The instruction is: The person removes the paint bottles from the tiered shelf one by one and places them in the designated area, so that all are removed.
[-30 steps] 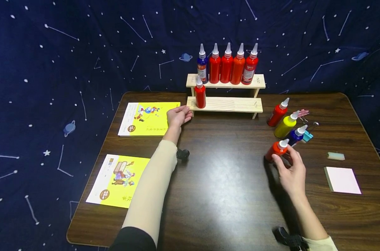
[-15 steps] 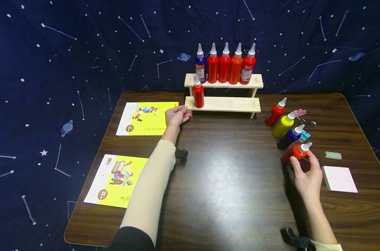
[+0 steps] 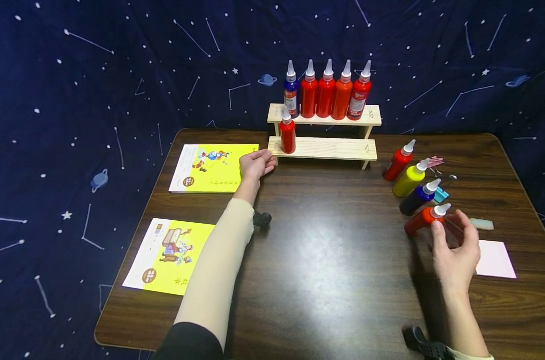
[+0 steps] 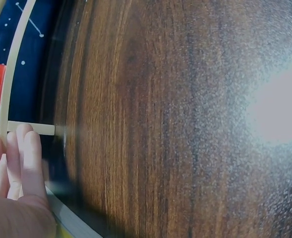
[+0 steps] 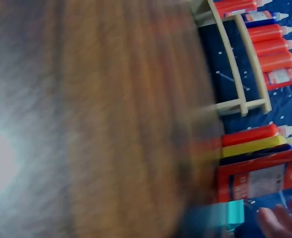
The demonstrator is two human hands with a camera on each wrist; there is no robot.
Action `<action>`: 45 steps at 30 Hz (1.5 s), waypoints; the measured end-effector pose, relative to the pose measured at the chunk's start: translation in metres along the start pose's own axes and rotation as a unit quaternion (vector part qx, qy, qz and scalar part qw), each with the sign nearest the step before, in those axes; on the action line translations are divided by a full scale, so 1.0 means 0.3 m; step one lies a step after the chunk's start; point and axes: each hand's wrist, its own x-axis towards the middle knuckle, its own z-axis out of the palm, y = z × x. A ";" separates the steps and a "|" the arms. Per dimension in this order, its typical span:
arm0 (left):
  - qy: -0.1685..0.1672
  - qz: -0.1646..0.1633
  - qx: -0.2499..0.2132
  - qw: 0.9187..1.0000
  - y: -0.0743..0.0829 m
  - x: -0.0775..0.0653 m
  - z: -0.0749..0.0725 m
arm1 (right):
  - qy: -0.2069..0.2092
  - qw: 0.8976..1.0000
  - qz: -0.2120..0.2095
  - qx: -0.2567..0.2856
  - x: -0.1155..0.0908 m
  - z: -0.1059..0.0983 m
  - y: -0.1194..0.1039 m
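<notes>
On the right of the table four-colour order shows in one row of paint bottles: a red bottle (image 3: 398, 161), a yellow bottle (image 3: 409, 181), a blue bottle (image 3: 419, 198) and, nearest me, an orange-red bottle (image 3: 420, 221). My right hand (image 3: 457, 252) is beside that nearest bottle with thumb and fingers spread; in the right wrist view its fingertips are apart from the labelled bottle (image 5: 260, 178). My left hand (image 3: 256, 166) pinches the left end of the rack's lower wooden shelf (image 3: 331, 149), thumb and fingers on either side of the board in the left wrist view.
Several red and orange bottles and a blue bottle (image 3: 291, 97) stand on the upper shelf (image 3: 371, 116); one red bottle (image 3: 288, 137) is on the lower. Two yellow books (image 3: 218, 182) lie left. Teal clip (image 3: 441, 195), pink clip (image 3: 436, 161), pale block (image 3: 482, 224) and note pad (image 3: 496, 260) lie right.
My right hand has carried the orange-red bottle rightward to the near end of the row, set it there and let go, drawing back right. The left hand stays at the shelf.
</notes>
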 end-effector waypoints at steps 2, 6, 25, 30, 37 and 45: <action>0.000 -0.001 -0.001 1.000 0.001 -0.002 -0.001 | 0.060 0.996 -0.049 0.041 0.001 0.004 -0.033; 0.003 0.000 0.000 1.000 0.001 -0.005 -0.006 | 0.101 0.974 -0.156 0.126 -0.004 0.041 -0.141; 0.009 0.002 0.003 1.000 -0.008 0.002 -0.019 | -0.334 0.927 -0.165 0.039 0.056 0.624 -0.292; 0.003 0.007 -0.005 1.000 -0.003 0.004 -0.008 | -0.343 0.925 -0.161 -0.004 0.114 0.762 -0.367; -0.004 0.010 -0.006 1.000 0.000 -0.001 -0.003 | -0.374 0.918 -0.120 -0.056 0.194 0.882 -0.469; -0.001 0.005 -0.001 1.000 0.005 -0.003 -0.001 | -0.381 0.918 -0.096 -0.049 0.213 0.937 -0.515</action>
